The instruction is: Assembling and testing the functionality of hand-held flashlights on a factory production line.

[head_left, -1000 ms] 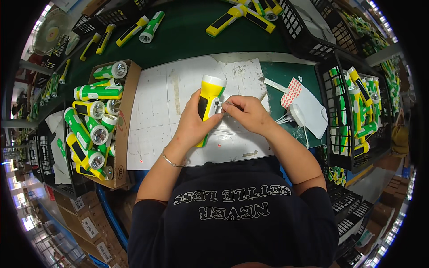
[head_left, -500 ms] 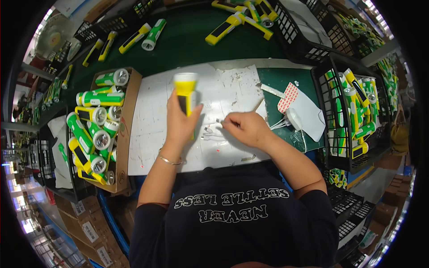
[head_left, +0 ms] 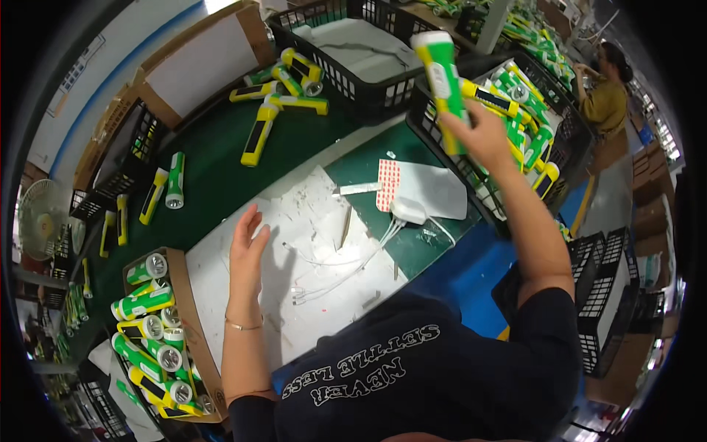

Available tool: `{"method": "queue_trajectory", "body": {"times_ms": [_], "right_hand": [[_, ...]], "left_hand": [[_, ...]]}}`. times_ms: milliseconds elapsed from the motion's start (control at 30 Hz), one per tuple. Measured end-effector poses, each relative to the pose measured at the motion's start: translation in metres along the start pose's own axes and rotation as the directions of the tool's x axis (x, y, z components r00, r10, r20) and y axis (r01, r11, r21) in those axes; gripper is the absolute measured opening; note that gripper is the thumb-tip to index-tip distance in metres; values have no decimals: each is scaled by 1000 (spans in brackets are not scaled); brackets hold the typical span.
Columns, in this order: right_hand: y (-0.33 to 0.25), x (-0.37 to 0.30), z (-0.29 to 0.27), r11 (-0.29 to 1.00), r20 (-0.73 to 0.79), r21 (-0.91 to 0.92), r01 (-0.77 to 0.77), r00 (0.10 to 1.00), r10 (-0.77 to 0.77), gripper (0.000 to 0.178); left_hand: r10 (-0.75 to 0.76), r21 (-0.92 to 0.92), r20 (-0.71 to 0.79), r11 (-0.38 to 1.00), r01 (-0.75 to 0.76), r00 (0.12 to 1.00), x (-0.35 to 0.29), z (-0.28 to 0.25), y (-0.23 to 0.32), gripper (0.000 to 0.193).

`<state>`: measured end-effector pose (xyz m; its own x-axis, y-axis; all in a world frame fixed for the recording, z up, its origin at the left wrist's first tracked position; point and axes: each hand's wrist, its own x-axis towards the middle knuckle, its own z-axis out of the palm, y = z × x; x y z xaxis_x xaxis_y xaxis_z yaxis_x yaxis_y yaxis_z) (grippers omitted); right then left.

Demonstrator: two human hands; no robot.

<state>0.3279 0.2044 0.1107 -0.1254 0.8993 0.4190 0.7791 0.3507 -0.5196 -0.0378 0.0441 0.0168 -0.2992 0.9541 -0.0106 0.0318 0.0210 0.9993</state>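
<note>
My right hand is wrapped round the lower part of a green-and-yellow flashlight with a white head, raised over the near edge of a black crate at the right. Flashlights of the same kind lie heaped in that crate. Above the white work board, my left hand is open, fingers apart, holding nothing. Thin white charging cables with small plugs lie loose on the board to its right. They run to a white charger block on the green tabletop.
At the left stands a cardboard box of flashlights. More flashlights lie on the green table beyond the board. A black crate stands at the back, and a person is at the far right.
The view has swung right. The flashlight has passed from my left hand to my right and gone over to the right crate. My right hand has let go of the cable plug; my left has opened.
</note>
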Motion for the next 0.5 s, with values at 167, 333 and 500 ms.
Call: {"method": "queue_trajectory", "body": {"times_ms": [167,333,500], "right_hand": [[88,2,-45,813,114,-554,-181,951,289,59],[78,-6,-39,746,150,-645,-166,930,336,53],[71,-6,-42,838,66,-513,-186,965,254,51]], "left_hand": [[253,649,34,730,-214,967,96,7,-23,59],[308,853,-17,500,-147,951,174,21,-40,71],[19,898,-46,439,33,999,214,6,-51,68]]}}
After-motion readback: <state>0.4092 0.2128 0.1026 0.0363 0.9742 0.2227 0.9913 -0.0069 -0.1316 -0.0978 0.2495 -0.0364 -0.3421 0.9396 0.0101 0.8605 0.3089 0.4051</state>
